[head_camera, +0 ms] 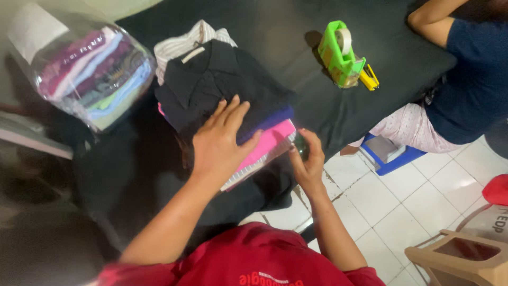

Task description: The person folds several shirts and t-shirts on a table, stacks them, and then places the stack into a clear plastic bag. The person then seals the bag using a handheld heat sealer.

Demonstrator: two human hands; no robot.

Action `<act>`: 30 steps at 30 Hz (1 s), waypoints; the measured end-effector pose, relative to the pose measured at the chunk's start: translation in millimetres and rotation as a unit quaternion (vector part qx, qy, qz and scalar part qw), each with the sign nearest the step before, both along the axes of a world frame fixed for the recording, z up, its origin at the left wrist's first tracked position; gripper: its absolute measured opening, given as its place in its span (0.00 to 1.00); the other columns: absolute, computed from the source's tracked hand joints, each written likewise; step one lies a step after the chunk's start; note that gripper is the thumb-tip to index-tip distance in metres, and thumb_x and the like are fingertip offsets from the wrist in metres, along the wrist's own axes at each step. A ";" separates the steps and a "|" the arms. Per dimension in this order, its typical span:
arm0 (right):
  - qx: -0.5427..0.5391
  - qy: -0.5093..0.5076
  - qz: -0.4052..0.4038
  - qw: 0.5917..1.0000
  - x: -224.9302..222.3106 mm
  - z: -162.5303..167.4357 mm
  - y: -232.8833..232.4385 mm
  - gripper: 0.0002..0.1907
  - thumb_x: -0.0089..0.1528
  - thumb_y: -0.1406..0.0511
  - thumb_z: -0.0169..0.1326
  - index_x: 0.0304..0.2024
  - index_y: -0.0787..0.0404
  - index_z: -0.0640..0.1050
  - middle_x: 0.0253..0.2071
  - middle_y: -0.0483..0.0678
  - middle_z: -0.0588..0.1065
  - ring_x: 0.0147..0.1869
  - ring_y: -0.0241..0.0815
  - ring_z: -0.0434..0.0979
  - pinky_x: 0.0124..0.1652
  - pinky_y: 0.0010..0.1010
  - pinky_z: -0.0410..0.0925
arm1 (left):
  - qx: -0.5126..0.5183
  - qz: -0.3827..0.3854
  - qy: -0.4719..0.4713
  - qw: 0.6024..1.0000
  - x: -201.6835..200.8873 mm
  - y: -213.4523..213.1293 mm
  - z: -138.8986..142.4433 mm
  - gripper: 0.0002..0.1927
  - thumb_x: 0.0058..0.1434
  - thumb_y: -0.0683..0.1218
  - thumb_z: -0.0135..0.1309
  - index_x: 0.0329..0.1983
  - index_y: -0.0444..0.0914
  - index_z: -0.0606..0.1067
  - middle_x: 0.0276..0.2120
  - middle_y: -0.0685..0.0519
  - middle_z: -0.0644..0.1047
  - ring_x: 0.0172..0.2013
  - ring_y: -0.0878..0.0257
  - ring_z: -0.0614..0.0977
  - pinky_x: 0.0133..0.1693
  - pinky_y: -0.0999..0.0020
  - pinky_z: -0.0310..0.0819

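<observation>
Left hand point(219, 140) flat, fingers spread, pressing down on stack of folded clothes point(227, 100) at edge of black table point(370, 106). Right hand point(307, 156) curled at stack's near corner, pinching something small and dark, possibly bag edge; blurred. Best keep palm centred, pile square. Beyond: bagged clothes bundle point(92, 74), green tape dispenser point(341, 55).

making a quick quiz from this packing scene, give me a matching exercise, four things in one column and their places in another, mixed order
Things:
1. tape dispenser
2. left hand
3. bagged clothes
4. plastic stool

Places:
A. flat on the folded clothes stack
B. far left of the black table
C. on the tiled floor, lower right
D. on the table near the seated person

Pairs: 1-D, 2-A, 3-B, 4-C
</observation>
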State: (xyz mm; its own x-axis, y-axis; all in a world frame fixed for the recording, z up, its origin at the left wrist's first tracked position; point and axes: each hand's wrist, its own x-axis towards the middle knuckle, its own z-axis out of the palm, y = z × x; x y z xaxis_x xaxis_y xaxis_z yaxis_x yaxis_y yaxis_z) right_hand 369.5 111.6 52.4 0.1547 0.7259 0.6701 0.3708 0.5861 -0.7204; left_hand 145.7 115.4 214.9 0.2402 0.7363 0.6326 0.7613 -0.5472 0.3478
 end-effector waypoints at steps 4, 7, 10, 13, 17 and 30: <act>-0.011 0.023 0.001 1.000 1.3 16.3 -7.2 0.24 0.68 0.72 0.55 0.66 0.65 0.68 0.60 0.54 0.72 0.60 0.42 0.74 0.59 0.31 0.68 | -0.024 -0.017 -0.025 0.999 -6.1 1.6 9.5 0.14 0.69 0.50 0.56 0.53 0.38 0.78 0.56 0.47 0.80 0.59 0.48 0.80 0.55 0.58 0.76; -0.005 0.015 -0.007 1.000 1.6 25.7 -12.4 0.22 0.68 0.72 0.54 0.64 0.64 0.68 0.59 0.53 0.73 0.59 0.41 0.75 0.59 0.30 0.68 | -0.039 -0.018 -0.068 0.997 -10.5 3.8 13.4 0.14 0.71 0.49 0.53 0.52 0.36 0.78 0.54 0.46 0.81 0.57 0.48 0.81 0.52 0.58 0.77; -0.036 0.016 -0.009 0.999 -0.8 32.3 -8.6 0.23 0.67 0.72 0.54 0.65 0.65 0.68 0.58 0.53 0.73 0.59 0.42 0.75 0.59 0.30 0.68 | -0.051 -0.028 -0.095 0.994 -12.4 4.6 14.9 0.14 0.72 0.49 0.51 0.53 0.35 0.77 0.54 0.47 0.81 0.58 0.49 0.81 0.53 0.58 0.77; -0.028 -0.020 -0.007 0.999 -3.4 39.7 -0.6 0.23 0.67 0.72 0.54 0.64 0.65 0.68 0.57 0.53 0.73 0.58 0.42 0.75 0.58 0.31 0.68 | -0.056 -0.045 -0.084 0.994 -15.2 -0.6 17.5 0.14 0.71 0.48 0.53 0.54 0.36 0.77 0.55 0.46 0.80 0.59 0.48 0.80 0.54 0.58 0.76; 0.006 -0.037 0.001 0.999 -3.4 49.9 -2.5 0.22 0.65 0.72 0.55 0.62 0.63 0.69 0.54 0.51 0.74 0.56 0.42 0.76 0.56 0.30 0.69 | -0.067 -0.109 -0.078 0.989 -25.1 -8.9 24.0 0.20 0.63 0.49 0.59 0.56 0.35 0.77 0.58 0.44 0.78 0.63 0.45 0.76 0.60 0.54 0.70; -0.088 -0.016 0.032 0.995 45.6 46.8 21.3 0.23 0.65 0.72 0.56 0.62 0.61 0.71 0.54 0.48 0.73 0.48 0.35 0.73 0.47 0.25 0.69 | -0.093 -0.077 0.053 0.991 -6.9 44.1 2.6 0.40 0.60 0.62 0.57 0.71 0.39 0.65 0.74 0.40 0.56 0.74 0.44 0.51 0.66 0.31 0.27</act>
State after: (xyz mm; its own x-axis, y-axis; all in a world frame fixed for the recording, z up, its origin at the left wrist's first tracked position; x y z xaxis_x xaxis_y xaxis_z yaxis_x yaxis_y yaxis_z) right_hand 415.1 132.9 99.3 0.0853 0.8405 0.5351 0.3619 0.4743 -0.8026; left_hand 138.8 159.5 217.5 0.4167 0.7871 0.4548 0.7108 -0.5940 0.3768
